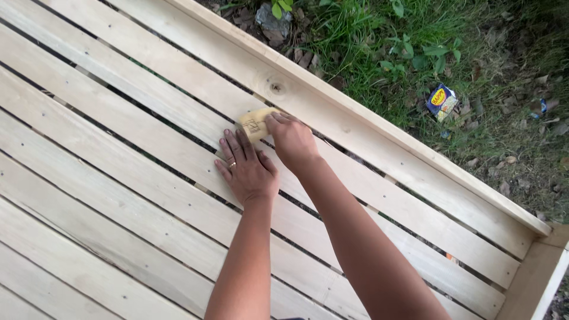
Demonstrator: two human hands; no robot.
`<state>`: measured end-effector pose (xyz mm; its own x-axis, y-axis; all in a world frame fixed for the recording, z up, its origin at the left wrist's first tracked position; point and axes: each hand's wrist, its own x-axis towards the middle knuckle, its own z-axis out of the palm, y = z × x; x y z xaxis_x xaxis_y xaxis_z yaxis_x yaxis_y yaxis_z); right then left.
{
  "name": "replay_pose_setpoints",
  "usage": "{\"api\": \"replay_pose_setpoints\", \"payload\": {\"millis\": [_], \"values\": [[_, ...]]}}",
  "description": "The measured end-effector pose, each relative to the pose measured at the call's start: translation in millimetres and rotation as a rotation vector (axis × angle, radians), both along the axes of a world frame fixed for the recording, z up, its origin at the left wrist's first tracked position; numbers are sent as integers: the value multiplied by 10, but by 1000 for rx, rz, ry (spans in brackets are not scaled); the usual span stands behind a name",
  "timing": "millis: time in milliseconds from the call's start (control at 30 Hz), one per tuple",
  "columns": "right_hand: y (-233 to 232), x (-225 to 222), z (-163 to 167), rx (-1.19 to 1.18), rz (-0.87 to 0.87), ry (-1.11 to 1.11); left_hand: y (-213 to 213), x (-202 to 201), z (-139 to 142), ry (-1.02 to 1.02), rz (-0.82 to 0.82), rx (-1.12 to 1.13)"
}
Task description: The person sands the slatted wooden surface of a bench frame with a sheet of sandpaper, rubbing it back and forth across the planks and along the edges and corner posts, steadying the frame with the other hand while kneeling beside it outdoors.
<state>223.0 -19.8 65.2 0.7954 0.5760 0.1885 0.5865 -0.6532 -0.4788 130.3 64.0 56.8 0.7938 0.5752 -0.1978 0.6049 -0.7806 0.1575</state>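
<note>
as the view looks down from the head, the lines go from the near things to the far ones.

arms: two bare forearms come in from the bottom edge and meet over the slatted wood.
left hand (pixel 248 169): it lies flat, palm down, fingers together and stretched, on a pale slat (pixel 148 148). it grips nothing, it only presses on the wood. a ring is on one finger.
right hand (pixel 291 141): it is just beyond the left hand and a little to the right, almost touching it. the fingers are bent and closed on the sanding piece, pressing it down on the slat.
sanding piece (pixel 255 123): a small tan pad or folded paper with a dark mark on it. it lies up and left of the right hand's knuckles and just above the left fingertips. i cannot tell whether the left fingertips touch it.
key relation: the right hand is the one on the pad; the left is beside it, nearer to the camera. the slat's long axis runs from upper left to lower right, and the pad sits across that line.
side rail (pixel 355 112): a raised board with a knot, just behind the pad.
ground: grass (pixel 379 41), dry leaves, a stone (pixel 272 21) and a small yellow and blue packet (pixel 442 102), well apart from the hands.
</note>
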Motion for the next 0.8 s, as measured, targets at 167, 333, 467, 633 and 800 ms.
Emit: {"api": "replay_pose_setpoints", "payload": {"millis": [167, 333, 467, 633, 800], "values": [[-439, -263, 337, 99, -138, 32, -16, 11, -8, -55, 20, -13], [-1248, -517, 653, -56, -439, 167, -22, -20, -22, -140, 10, 4], [-1262, -571, 475, -113, -330, 109, -21, -46, -37, -172, 6, 7], [-888, -521, 133, -51, -274, 24, -5, -36, -18, -187, -3, 24], [-957, -552, 218, -37, -292, -45, 2, -29, 5, -185, 1, 13]]}}
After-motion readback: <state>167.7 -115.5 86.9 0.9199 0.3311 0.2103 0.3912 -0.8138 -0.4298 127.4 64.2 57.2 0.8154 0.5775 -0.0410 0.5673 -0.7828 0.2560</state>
